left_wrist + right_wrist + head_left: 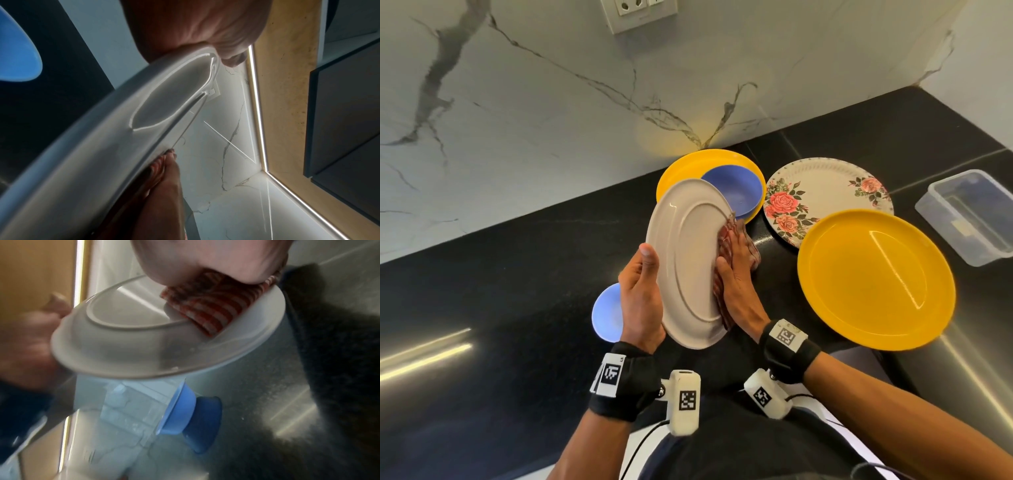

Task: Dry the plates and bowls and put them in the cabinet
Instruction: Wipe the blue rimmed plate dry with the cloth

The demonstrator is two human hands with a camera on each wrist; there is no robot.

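Note:
A beige plate (685,260) is held up on edge over the black counter (517,274), its ringed underside towards me. My left hand (640,298) grips its left rim, thumb on the near face. My right hand (739,291) holds a red checked cloth (726,240) folded over the right rim, thumb in front and fingers behind. The right wrist view shows the cloth (216,305) pressed on the plate (144,350) under my palm (205,259). In the left wrist view the plate (102,146) fills the frame below my thumb (195,24).
On the counter lie a large yellow plate (876,281), a floral plate (822,185), and a blue bowl (736,192) sitting in another yellow plate (688,168). A second blue bowl (606,311) lies behind my left hand. A clear plastic box (969,216) stands far right.

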